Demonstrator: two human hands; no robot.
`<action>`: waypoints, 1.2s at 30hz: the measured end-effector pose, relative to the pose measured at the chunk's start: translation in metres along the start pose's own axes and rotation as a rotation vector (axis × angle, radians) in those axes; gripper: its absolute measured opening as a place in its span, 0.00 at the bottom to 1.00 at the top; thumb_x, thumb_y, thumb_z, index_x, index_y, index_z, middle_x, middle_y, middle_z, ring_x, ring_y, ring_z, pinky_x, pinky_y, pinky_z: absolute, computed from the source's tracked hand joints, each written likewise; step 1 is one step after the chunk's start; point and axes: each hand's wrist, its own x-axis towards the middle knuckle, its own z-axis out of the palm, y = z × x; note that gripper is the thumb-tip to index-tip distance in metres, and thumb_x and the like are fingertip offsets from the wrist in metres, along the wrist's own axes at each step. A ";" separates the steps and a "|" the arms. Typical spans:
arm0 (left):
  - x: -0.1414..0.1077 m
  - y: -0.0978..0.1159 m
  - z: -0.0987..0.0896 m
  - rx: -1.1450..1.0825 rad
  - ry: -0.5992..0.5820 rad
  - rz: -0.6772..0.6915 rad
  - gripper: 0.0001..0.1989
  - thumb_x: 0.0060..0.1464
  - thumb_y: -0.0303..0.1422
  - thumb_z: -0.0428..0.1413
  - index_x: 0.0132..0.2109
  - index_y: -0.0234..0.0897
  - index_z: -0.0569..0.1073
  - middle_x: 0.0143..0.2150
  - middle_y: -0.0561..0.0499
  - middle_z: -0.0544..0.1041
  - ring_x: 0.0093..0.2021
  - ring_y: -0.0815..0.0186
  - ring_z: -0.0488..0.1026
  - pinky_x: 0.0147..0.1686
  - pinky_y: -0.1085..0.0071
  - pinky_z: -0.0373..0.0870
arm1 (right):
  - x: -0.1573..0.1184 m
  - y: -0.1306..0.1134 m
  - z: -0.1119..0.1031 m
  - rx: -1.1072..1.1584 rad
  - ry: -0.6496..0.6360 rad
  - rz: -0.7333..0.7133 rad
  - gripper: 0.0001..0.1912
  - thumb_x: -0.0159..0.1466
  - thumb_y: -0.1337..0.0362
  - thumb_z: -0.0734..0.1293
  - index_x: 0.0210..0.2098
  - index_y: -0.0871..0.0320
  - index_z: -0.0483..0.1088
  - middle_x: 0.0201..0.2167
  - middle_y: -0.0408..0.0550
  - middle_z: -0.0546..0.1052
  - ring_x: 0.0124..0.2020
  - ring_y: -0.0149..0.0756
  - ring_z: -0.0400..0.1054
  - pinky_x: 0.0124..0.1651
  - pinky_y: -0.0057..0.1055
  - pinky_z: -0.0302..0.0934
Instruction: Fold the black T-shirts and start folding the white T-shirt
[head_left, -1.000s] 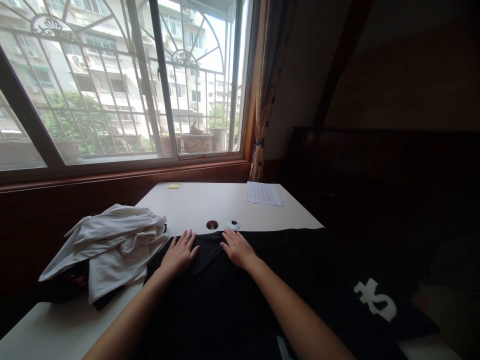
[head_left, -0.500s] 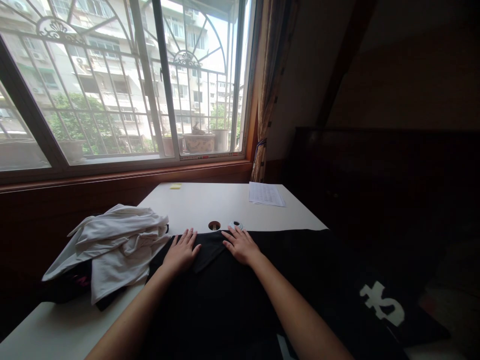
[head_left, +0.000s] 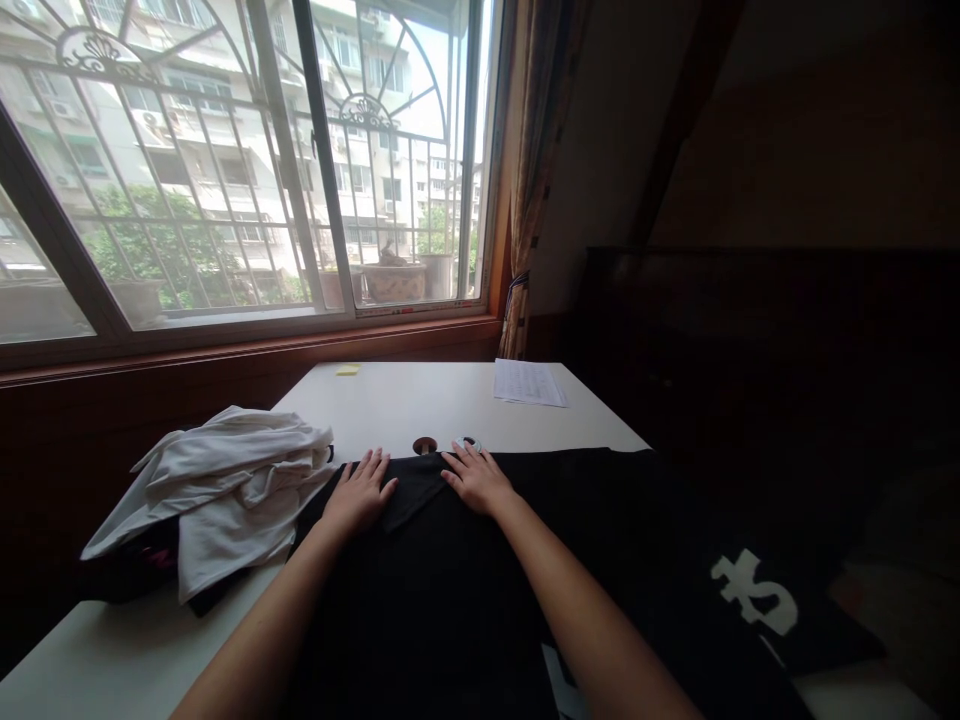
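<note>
A large black garment (head_left: pixel 427 590) lies spread over the white table (head_left: pixel 405 400), its far edge just short of two round holes in the tabletop. My left hand (head_left: pixel 358 495) rests on the cloth near that edge, palm down with fingers stretched out. To its right, my right hand (head_left: pixel 478 478) also lies flat on the fabric, fingers spread, its tips near a white ring-shaped item (head_left: pixel 470 443). Between both hands a small flap of the black cloth shows. White lettering (head_left: pixel 757 592) marks the dark fabric at the right.
A heap of crumpled white clothing (head_left: pixel 232 490) sits on the table's left side over darker cloth. Printed papers (head_left: pixel 529 383) lie at the back right and a yellow sticky note (head_left: pixel 348 370) at the back left. Behind stand a barred window (head_left: pixel 360 200) and a tied curtain (head_left: pixel 521 290).
The view has shifted slightly. Both hands keep flat on the black garment in nearly the same places.
</note>
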 end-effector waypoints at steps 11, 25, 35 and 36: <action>0.004 -0.005 0.001 0.011 0.004 -0.010 0.33 0.69 0.49 0.37 0.74 0.36 0.49 0.76 0.45 0.44 0.75 0.55 0.40 0.70 0.51 0.41 | -0.032 0.109 -0.026 -0.074 0.014 0.188 0.37 0.71 0.41 0.43 0.73 0.50 0.44 0.76 0.43 0.41 0.75 0.40 0.31 0.73 0.46 0.26; 0.008 -0.005 0.003 0.016 0.001 -0.032 0.33 0.69 0.49 0.37 0.74 0.38 0.49 0.76 0.47 0.44 0.75 0.56 0.39 0.70 0.52 0.42 | -0.036 0.196 -0.039 -0.218 0.085 0.401 0.37 0.71 0.44 0.43 0.73 0.54 0.48 0.75 0.46 0.44 0.75 0.43 0.34 0.73 0.52 0.28; 0.023 -0.017 0.009 0.021 -0.002 -0.034 0.34 0.69 0.50 0.36 0.74 0.37 0.49 0.76 0.47 0.44 0.75 0.56 0.40 0.70 0.51 0.41 | -0.099 0.254 -0.066 -0.277 0.464 0.516 0.30 0.71 0.52 0.51 0.66 0.58 0.62 0.67 0.56 0.63 0.65 0.51 0.58 0.64 0.45 0.55; 0.025 -0.018 0.010 0.019 -0.006 -0.031 0.34 0.69 0.50 0.36 0.74 0.37 0.49 0.76 0.47 0.44 0.75 0.56 0.40 0.70 0.51 0.41 | -0.109 0.260 -0.066 -0.242 0.461 0.553 0.29 0.70 0.51 0.52 0.64 0.58 0.64 0.65 0.57 0.66 0.62 0.52 0.62 0.61 0.45 0.59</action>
